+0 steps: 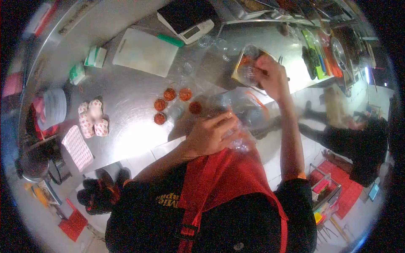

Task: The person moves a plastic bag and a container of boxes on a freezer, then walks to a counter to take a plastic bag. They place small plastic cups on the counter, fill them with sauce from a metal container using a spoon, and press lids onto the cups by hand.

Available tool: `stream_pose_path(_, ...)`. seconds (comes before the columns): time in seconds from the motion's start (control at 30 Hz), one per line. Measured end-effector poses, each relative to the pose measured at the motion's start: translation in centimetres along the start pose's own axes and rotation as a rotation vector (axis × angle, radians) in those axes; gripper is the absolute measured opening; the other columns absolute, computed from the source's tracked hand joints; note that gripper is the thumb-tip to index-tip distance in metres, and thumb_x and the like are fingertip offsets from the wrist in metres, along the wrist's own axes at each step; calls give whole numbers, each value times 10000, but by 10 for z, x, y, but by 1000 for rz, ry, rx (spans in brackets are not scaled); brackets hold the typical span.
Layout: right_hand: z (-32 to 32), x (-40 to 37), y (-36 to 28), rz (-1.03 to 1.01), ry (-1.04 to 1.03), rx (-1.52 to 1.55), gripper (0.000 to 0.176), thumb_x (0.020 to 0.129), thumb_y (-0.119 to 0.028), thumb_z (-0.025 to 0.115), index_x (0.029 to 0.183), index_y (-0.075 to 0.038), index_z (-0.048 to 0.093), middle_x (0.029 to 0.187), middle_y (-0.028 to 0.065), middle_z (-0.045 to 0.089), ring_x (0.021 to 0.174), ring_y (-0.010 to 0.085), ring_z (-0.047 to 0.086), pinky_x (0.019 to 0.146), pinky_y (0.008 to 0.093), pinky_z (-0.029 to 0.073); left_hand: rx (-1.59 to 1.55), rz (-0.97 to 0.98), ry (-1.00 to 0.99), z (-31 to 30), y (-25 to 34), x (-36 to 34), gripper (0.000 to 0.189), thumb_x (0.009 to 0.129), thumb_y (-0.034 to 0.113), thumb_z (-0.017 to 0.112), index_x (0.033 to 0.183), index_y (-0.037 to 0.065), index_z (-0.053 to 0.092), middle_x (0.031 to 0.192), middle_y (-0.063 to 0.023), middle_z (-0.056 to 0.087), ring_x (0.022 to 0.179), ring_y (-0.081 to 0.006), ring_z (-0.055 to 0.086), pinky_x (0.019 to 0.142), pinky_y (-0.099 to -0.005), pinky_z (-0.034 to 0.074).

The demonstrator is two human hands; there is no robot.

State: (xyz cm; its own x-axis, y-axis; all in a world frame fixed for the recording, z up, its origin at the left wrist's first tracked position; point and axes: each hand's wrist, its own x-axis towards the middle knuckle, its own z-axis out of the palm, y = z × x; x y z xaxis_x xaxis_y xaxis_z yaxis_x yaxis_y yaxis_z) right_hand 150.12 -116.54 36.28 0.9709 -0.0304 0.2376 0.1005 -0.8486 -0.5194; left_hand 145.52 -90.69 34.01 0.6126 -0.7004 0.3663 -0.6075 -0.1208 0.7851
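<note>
My left hand (215,133) is closed on a crinkled clear plastic bag (244,141) near the counter's front edge, close to my red apron (223,173). My right hand (272,76) is over a squarish container (239,69) with orange-red contents. Its fingers are bent together and blurred, and what they hold is hard to make out. Left of the bag stand several small cups filled with something red, among them one cup (185,94) and another cup (160,118). A clear cup (175,111) sits among them.
A white cutting board (145,51) and a digital scale (194,32) lie at the back of the steel counter (126,97). Patterned wrapped bundles (93,118) rest at left. Colourful packets (318,55) stand at back right. Another person (358,143) is at right.
</note>
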Motion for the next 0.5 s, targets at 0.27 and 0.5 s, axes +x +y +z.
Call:
stream_pose_path(0.27,22,39,-24,231,-217,320,583,859,-332,726,1315,-29,527,1135,224,683,1000,333,683,865,382,532,-30,12,59,-23,8,2,241,889,299,702,1012,96,662,1105,-98,671,948,-274,692,720,-380,580)
stream_pose_path(0.5,-35,-20,-30,155,-450,1141,1169,623,-464,922,1512,-25,303,1558,171,336,1374,282,428,1128,403,349,-128,56,232,-84,50,47,133,884,164,689,973,77,644,1072,-102,671,876,-266,702,688,-347,578)
